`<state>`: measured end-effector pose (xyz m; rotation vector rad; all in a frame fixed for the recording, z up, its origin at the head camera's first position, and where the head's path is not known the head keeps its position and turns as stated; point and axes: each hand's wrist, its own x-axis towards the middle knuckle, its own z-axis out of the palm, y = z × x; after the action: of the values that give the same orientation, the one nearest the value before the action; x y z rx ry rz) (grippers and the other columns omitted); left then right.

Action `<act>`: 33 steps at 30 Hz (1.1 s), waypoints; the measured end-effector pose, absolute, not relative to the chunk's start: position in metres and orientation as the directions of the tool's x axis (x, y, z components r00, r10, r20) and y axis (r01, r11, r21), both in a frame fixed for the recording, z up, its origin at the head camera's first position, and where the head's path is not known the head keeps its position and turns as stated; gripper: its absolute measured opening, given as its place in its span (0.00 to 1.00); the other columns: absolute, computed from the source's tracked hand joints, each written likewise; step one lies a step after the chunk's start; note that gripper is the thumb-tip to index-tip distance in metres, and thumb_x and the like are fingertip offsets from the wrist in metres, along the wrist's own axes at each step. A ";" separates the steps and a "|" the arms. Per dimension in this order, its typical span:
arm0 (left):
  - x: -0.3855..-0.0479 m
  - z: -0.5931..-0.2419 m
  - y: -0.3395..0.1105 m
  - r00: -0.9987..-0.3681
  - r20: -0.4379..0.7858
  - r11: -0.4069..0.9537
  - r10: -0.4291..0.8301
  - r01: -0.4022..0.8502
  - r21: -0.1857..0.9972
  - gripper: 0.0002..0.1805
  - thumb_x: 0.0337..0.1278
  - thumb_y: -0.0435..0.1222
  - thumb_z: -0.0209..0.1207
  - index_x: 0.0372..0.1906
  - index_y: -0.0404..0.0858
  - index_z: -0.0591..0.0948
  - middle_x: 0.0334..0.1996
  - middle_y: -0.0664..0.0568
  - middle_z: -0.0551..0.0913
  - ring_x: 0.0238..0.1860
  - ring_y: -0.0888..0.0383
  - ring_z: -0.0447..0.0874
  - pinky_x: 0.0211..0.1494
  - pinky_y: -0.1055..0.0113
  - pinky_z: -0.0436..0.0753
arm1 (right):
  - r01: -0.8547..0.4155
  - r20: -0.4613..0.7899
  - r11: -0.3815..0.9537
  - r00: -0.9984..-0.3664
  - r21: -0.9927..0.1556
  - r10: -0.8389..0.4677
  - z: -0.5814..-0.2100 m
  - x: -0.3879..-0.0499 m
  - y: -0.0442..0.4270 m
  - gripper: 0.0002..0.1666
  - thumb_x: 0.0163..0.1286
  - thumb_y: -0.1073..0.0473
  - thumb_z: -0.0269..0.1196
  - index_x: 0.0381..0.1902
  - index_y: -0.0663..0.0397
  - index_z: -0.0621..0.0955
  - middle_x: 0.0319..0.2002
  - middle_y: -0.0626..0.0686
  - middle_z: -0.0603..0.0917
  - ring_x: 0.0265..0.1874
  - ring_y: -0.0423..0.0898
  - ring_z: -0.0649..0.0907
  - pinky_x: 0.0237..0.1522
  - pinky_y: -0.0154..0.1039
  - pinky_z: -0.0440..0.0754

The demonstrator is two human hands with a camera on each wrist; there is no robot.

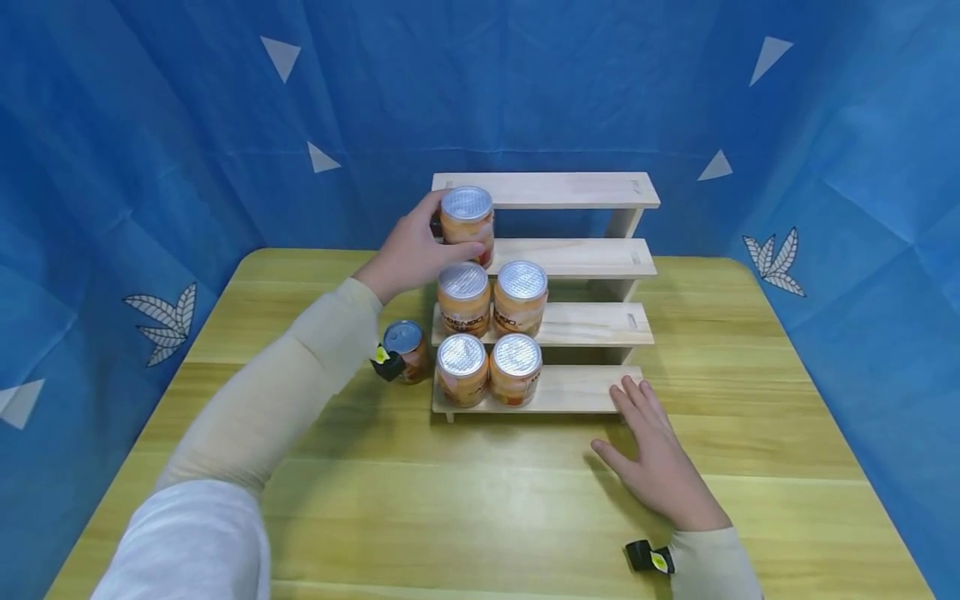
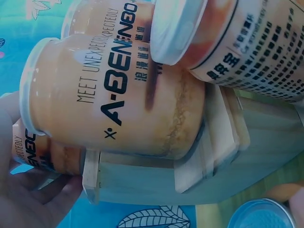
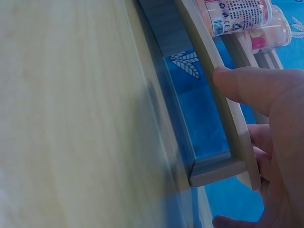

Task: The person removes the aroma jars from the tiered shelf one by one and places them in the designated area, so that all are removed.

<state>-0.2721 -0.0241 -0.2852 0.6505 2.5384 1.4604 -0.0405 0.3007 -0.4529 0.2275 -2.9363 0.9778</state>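
On your left, a loose can [image 1: 402, 336] stands on the table [image 1: 420, 500], just beside the wooden rack [image 1: 581, 390]. Next, your left hand [image 1: 417, 247] has thumb and fingers curled round the held can [image 1: 468, 223], at the left end of the third tier [image 1: 566, 257] up; whether its base bears on the wood, you can't tell. Below stand a second-tier pair [image 1: 463, 302] [image 1: 521, 302] and a lowest-tier pair [image 1: 462, 375] [image 1: 515, 375]. Furthest right, your right hand [image 1: 660, 471], fingers spread and fairly straight, grips nothing; it lies at the lowest tier's right end, contact unclear. You seem to be placing the held can on the third tier. The next move likely calls for seating it level, then loosening your fingers without knocking the cans below.
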 end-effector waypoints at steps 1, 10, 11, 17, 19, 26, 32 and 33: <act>-0.272 -0.285 -0.025 -0.899 0.088 0.437 0.429 0.292 0.851 0.47 0.54 0.54 0.71 0.76 0.51 0.60 0.64 0.56 0.73 0.61 0.57 0.76 0.60 0.56 0.79 | -0.151 0.082 0.790 -0.988 -0.594 -0.127 -0.453 -0.041 0.301 0.50 0.71 0.42 0.65 0.80 0.53 0.56 0.81 0.54 0.47 0.79 0.59 0.41 0.72 0.69 0.49; -0.267 -0.282 -0.033 -0.922 0.087 0.477 0.377 0.273 0.835 0.51 0.51 0.56 0.73 0.77 0.52 0.59 0.64 0.56 0.73 0.61 0.57 0.75 0.58 0.55 0.79 | -0.155 0.087 0.794 -0.988 -0.588 -0.128 -0.454 -0.042 0.302 0.51 0.71 0.41 0.65 0.80 0.54 0.56 0.81 0.55 0.47 0.79 0.59 0.42 0.72 0.69 0.49; -0.267 -0.282 -0.034 -0.925 0.089 0.481 0.370 0.272 0.833 0.51 0.51 0.56 0.73 0.77 0.52 0.59 0.64 0.56 0.73 0.61 0.57 0.75 0.58 0.55 0.79 | -0.155 0.088 0.793 -0.988 -0.589 -0.128 -0.454 -0.042 0.302 0.51 0.71 0.41 0.65 0.80 0.54 0.56 0.81 0.55 0.47 0.79 0.59 0.42 0.72 0.69 0.49; -0.268 -0.284 -0.046 -0.932 0.101 0.479 0.348 0.269 0.836 0.51 0.49 0.57 0.73 0.76 0.52 0.60 0.63 0.55 0.73 0.61 0.57 0.74 0.58 0.55 0.79 | -0.157 0.097 0.791 -0.988 -0.591 -0.123 -0.456 -0.043 0.302 0.50 0.70 0.42 0.66 0.80 0.54 0.57 0.81 0.55 0.47 0.79 0.60 0.42 0.72 0.70 0.49; -0.268 -0.284 -0.052 -0.933 0.100 0.477 0.346 0.266 0.838 0.51 0.50 0.57 0.73 0.76 0.52 0.60 0.63 0.55 0.73 0.61 0.56 0.74 0.59 0.55 0.78 | -0.156 0.096 0.791 -0.988 -0.591 -0.123 -0.456 -0.042 0.302 0.51 0.70 0.41 0.65 0.80 0.53 0.57 0.81 0.54 0.47 0.79 0.60 0.42 0.72 0.70 0.49; -0.264 -0.285 -0.076 -0.942 0.107 0.478 0.318 0.256 0.840 0.52 0.50 0.58 0.72 0.77 0.52 0.59 0.64 0.55 0.72 0.60 0.57 0.73 0.60 0.55 0.78 | -0.142 0.080 0.790 -0.990 -0.596 -0.118 -0.456 -0.041 0.302 0.51 0.71 0.41 0.65 0.81 0.51 0.55 0.81 0.52 0.45 0.79 0.59 0.41 0.71 0.71 0.49; -0.258 -0.290 -0.093 -0.953 0.107 0.497 0.283 0.242 0.834 0.51 0.52 0.58 0.71 0.77 0.51 0.59 0.66 0.53 0.71 0.62 0.56 0.72 0.62 0.53 0.76 | -0.153 0.093 0.788 -0.988 -0.596 -0.122 -0.457 -0.041 0.303 0.51 0.71 0.40 0.64 0.81 0.51 0.55 0.81 0.52 0.46 0.79 0.59 0.42 0.72 0.70 0.48; -0.257 -0.291 -0.096 -0.954 0.109 0.498 0.280 0.241 0.833 0.51 0.52 0.57 0.71 0.77 0.50 0.59 0.66 0.53 0.71 0.62 0.56 0.72 0.63 0.53 0.76 | -0.156 0.094 0.787 -0.988 -0.596 -0.125 -0.457 -0.040 0.303 0.51 0.71 0.40 0.64 0.81 0.52 0.56 0.81 0.53 0.46 0.79 0.59 0.42 0.72 0.70 0.48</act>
<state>-0.2568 -0.0961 -0.2909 0.4669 2.6834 1.4820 -0.0404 0.3030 -0.4568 0.2298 -2.9231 0.9819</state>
